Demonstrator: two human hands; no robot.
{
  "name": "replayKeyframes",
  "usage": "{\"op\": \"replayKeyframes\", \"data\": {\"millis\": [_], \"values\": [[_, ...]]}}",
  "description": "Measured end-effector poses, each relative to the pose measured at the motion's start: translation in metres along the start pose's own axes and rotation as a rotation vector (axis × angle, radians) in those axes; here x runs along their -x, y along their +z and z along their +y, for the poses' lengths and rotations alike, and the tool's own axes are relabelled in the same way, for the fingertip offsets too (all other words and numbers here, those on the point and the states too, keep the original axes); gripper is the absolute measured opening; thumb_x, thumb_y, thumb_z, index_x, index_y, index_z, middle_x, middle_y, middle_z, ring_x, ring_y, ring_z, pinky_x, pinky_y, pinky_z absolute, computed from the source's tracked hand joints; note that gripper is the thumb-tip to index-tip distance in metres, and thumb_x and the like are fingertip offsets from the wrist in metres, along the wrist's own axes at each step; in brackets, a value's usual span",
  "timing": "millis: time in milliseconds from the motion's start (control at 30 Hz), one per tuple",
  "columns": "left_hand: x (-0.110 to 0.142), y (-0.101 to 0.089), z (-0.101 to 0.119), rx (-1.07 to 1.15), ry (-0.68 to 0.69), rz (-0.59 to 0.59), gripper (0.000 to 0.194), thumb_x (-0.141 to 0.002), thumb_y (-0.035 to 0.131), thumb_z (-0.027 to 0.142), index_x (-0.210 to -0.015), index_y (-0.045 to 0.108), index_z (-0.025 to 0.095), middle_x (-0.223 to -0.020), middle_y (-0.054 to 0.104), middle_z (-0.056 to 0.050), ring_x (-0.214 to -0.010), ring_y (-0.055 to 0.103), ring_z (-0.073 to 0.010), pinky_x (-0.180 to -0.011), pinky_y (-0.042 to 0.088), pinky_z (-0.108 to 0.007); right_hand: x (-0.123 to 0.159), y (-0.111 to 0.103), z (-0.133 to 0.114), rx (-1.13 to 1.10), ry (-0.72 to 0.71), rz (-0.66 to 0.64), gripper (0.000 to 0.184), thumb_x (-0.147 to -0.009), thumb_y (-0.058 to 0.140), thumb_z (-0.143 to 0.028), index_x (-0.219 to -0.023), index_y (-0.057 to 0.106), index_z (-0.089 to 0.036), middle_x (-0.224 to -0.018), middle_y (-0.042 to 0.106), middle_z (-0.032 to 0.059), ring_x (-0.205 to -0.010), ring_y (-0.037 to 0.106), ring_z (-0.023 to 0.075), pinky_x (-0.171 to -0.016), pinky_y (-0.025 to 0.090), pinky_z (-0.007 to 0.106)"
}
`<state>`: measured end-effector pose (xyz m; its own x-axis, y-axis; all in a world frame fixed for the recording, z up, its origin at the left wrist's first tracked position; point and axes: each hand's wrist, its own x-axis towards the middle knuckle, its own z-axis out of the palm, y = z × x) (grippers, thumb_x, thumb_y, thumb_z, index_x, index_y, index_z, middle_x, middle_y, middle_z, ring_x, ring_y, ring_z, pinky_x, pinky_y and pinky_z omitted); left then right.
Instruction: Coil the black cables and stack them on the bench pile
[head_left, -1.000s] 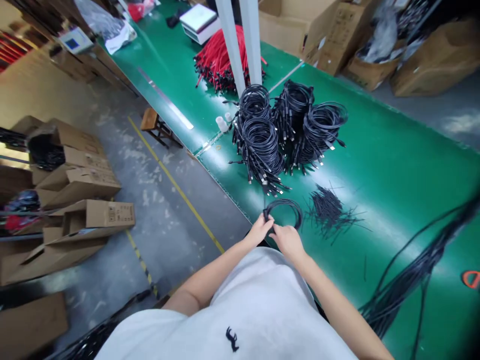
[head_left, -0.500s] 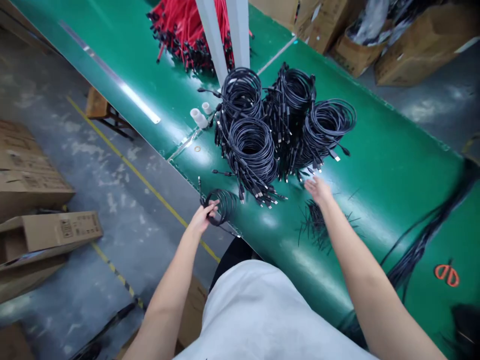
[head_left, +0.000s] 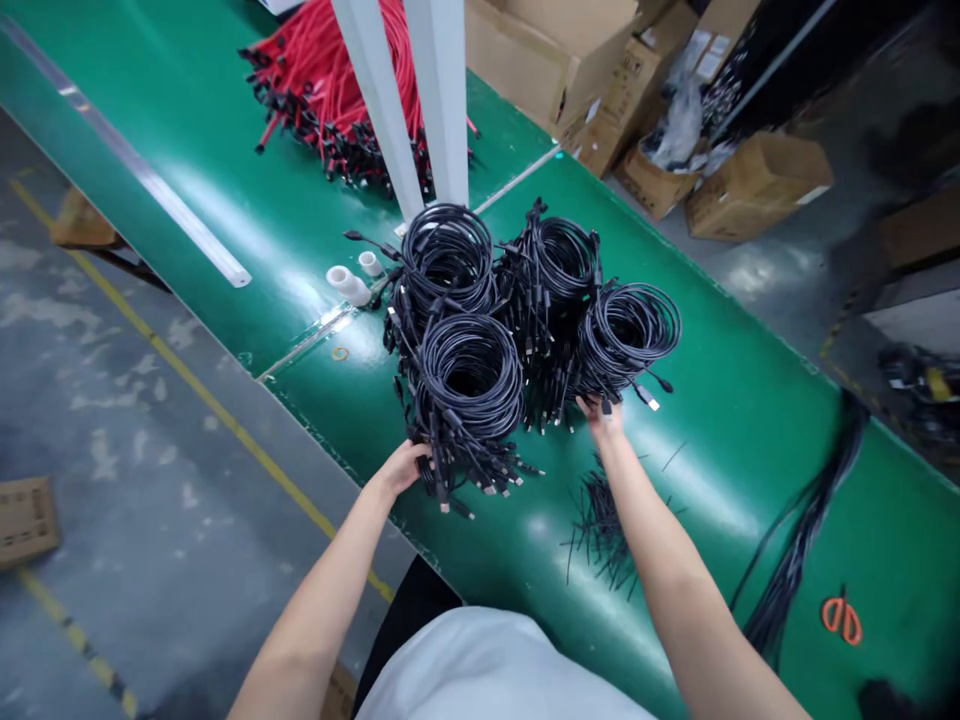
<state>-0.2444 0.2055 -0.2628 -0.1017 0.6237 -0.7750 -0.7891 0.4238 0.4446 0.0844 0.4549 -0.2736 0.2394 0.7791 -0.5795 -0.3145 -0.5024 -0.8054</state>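
Several stacks of coiled black cables stand on the green table (head_left: 750, 420). My left hand (head_left: 401, 468) is closed on the left near edge of the nearest coil stack (head_left: 469, 385), its fingertips hidden among the dangling plugs. My right hand (head_left: 604, 415) reaches forward with fingers stretched out, touching the plug ends at the near side of the right coil stack (head_left: 628, 330). Two more coil stacks (head_left: 559, 260) sit behind them. A scatter of short black ties (head_left: 600, 515) lies under my right forearm.
Red cables (head_left: 330, 100) are heaped at the back, behind two white posts (head_left: 431, 110). Two white caps (head_left: 350, 281) lie left of the coils. A long black cable bundle (head_left: 799, 545) and orange scissors (head_left: 840, 617) are at the right. Cardboard boxes (head_left: 551, 50) stand beyond the table.
My left hand has carried the single coil forward onto the nearest stack. My right hand has moved ahead from the ties to the right stack's plug ends. The view has shifted forward.
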Motion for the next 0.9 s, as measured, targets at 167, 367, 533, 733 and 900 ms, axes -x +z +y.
{"op": "replayKeyframes", "data": {"millis": [167,367,533,733,900], "values": [[0.001,0.004,-0.005,-0.012,-0.023,0.077,0.016,-0.064,0.073,0.005,-0.076,0.068,0.013,-0.070,0.075,-0.007,-0.066,0.073,-0.0226,-0.077,0.063,-0.039,-0.039,-0.012,-0.021,0.041,-0.040,0.075,0.015,-0.074,0.057,-0.017,-0.075,0.042,-0.021,-0.058,0.050,-0.0099,-0.050,0.048,0.0064,-0.057,0.059,0.026],[0.013,-0.012,-0.007,0.002,-0.011,0.180,0.013,-0.058,0.071,0.004,-0.066,0.067,0.014,-0.059,0.072,-0.006,-0.056,0.071,-0.0227,-0.062,0.062,-0.033,-0.092,0.000,-0.071,0.105,-0.070,0.101,0.015,-0.073,0.058,-0.019,-0.078,0.044,-0.022,-0.057,0.043,-0.0106,-0.046,0.040,0.0048,-0.050,0.054,0.019],[0.013,-0.011,-0.012,-0.021,-0.031,0.256,0.015,-0.056,0.064,0.000,-0.057,0.065,0.015,-0.055,0.071,-0.008,-0.060,0.073,-0.0268,-0.060,0.062,-0.035,-0.123,0.029,-0.109,0.172,-0.115,0.054,0.021,-0.070,0.063,-0.020,-0.085,0.049,-0.022,-0.060,0.046,-0.0100,-0.049,0.043,0.0059,-0.049,0.052,0.019],[0.017,-0.006,-0.013,0.051,-0.005,0.274,0.015,-0.056,0.064,0.001,-0.055,0.063,0.016,-0.049,0.066,-0.005,-0.060,0.073,-0.0266,-0.061,0.062,-0.034,-0.139,0.065,-0.132,0.224,-0.103,-0.011,0.029,-0.071,0.061,-0.012,-0.098,0.052,-0.020,-0.063,0.049,-0.0094,-0.051,0.047,0.0057,-0.053,0.054,0.019],[0.030,-0.002,-0.008,0.064,0.012,0.299,0.016,-0.056,0.065,0.000,-0.061,0.062,0.015,-0.048,0.064,-0.002,-0.043,0.064,-0.0174,-0.046,0.056,-0.024,-0.123,0.065,-0.124,0.286,-0.021,-0.103,0.035,-0.073,0.060,-0.007,-0.103,0.052,-0.022,-0.066,0.050,-0.0096,-0.054,0.050,0.0041,-0.057,0.055,0.017]]}}
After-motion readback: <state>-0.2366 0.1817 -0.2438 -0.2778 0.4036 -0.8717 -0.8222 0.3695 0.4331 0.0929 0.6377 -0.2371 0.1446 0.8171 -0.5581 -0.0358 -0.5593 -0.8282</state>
